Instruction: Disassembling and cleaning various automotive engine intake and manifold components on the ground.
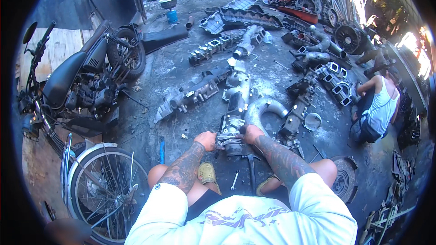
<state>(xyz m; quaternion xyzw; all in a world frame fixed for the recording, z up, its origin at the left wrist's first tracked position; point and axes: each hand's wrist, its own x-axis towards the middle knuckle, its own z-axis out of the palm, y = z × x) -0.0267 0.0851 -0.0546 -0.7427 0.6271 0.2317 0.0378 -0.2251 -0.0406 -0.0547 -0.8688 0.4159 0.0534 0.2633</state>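
Between my knees a long grey cast-metal engine manifold (233, 129) lies on the ground, its round collar facing me. My left hand (206, 140) is closed at the left side of its near end. On the opposite side my right hand (251, 134) is closed against the same end; the fingertips of both are partly hidden. A curved metal pipe (256, 109) bends away just beyond my right hand. Close to the collar lie a hammer (252, 168) and a small wrench (235, 179).
A black motorcycle (86, 79) and a spoked wheel (106, 190) stand at left. More manifolds (195, 90) and metal covers (250, 18) are spread ahead. To the right a person in a white tank top (380, 102) crouches by engine parts (334, 81). A round ribbed plate (344, 179) lies near my right knee.
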